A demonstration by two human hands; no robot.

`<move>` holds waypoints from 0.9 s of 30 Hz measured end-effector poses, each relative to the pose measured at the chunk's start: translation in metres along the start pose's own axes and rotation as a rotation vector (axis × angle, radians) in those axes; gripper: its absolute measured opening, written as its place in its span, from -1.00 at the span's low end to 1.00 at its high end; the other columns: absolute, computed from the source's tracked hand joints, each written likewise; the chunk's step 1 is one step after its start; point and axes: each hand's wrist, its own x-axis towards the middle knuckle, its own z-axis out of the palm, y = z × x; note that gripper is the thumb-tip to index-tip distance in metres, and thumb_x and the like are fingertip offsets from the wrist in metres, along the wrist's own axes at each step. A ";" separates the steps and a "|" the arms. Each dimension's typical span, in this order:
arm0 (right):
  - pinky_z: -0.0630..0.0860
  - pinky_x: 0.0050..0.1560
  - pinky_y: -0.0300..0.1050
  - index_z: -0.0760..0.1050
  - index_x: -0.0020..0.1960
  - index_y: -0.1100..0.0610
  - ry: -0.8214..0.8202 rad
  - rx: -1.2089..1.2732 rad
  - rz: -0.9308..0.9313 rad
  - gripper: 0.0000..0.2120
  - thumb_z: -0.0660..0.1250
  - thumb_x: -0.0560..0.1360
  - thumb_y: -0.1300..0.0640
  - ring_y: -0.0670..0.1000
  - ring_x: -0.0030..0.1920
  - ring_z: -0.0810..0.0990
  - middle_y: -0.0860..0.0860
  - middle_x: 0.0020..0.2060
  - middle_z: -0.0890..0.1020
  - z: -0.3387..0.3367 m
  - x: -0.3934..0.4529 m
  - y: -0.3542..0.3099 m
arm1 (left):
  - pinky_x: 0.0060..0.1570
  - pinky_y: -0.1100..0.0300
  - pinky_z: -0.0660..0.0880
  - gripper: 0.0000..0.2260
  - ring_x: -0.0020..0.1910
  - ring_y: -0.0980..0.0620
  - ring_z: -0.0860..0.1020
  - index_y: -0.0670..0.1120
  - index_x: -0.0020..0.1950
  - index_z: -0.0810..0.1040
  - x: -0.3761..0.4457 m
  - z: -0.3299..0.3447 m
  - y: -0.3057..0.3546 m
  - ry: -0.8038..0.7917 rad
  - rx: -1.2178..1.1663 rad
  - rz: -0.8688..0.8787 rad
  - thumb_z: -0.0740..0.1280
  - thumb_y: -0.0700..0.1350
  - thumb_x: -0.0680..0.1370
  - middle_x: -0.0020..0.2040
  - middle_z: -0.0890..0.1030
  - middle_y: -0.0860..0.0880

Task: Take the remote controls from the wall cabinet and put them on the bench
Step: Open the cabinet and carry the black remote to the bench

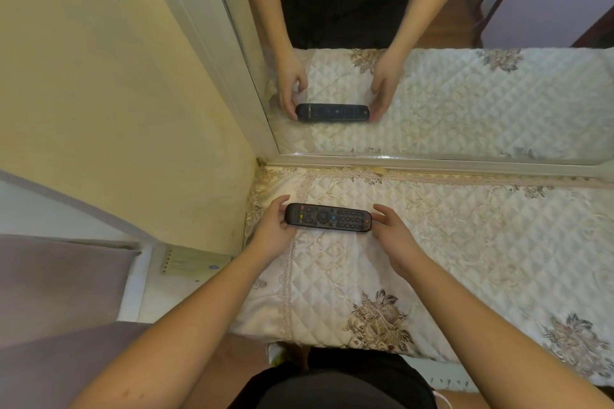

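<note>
Head view, listed left to right: your left hand (270, 229), forearm reaching forward and slightly inward, thumb over the far edge and fingers curled around the left end of the remote control (328, 217), gripping it lightly. Remote control: black, buttons up, lying lengthwise across the quilted cover of the table (465, 242), close to the wall corner and just short of the mirror (432, 93); you hold it by both ends, probably to set it down flat and square. Your right hand (393, 237): fingers spread and half open, fingertips at the right end of the remote, steadying rather than clasping. No other remote is in sight.
</note>
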 end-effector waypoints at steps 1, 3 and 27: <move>0.36 0.27 -0.05 0.26 0.45 0.03 -0.001 0.006 0.001 -0.59 0.11 0.61 0.22 0.04 0.24 0.44 0.00 0.34 0.46 0.000 0.001 -0.001 | 0.11 0.31 0.39 -0.45 0.19 0.08 0.46 -0.09 0.48 0.23 0.000 -0.001 0.000 -0.007 -0.007 -0.004 0.24 -0.39 0.53 0.29 0.41 -0.07; 0.35 0.32 -0.03 0.26 0.45 0.04 0.002 0.022 -0.006 -0.58 0.11 0.61 0.22 0.03 0.27 0.44 0.00 0.34 0.45 0.000 0.003 -0.002 | 0.17 0.28 0.38 -0.44 0.21 0.08 0.44 -0.10 0.49 0.21 0.000 -0.002 -0.003 -0.016 -0.033 -0.007 0.18 -0.43 0.53 0.33 0.39 -0.09; 0.41 0.23 -0.02 0.33 0.41 0.10 0.063 0.020 -0.015 -0.61 0.13 0.59 0.22 0.06 0.26 0.45 0.04 0.30 0.47 -0.005 -0.012 0.013 | 0.01 0.30 0.42 -0.53 0.20 0.05 0.46 -0.05 0.43 0.30 -0.008 -0.006 -0.019 0.045 -0.100 -0.070 0.17 -0.34 0.55 0.28 0.46 -0.07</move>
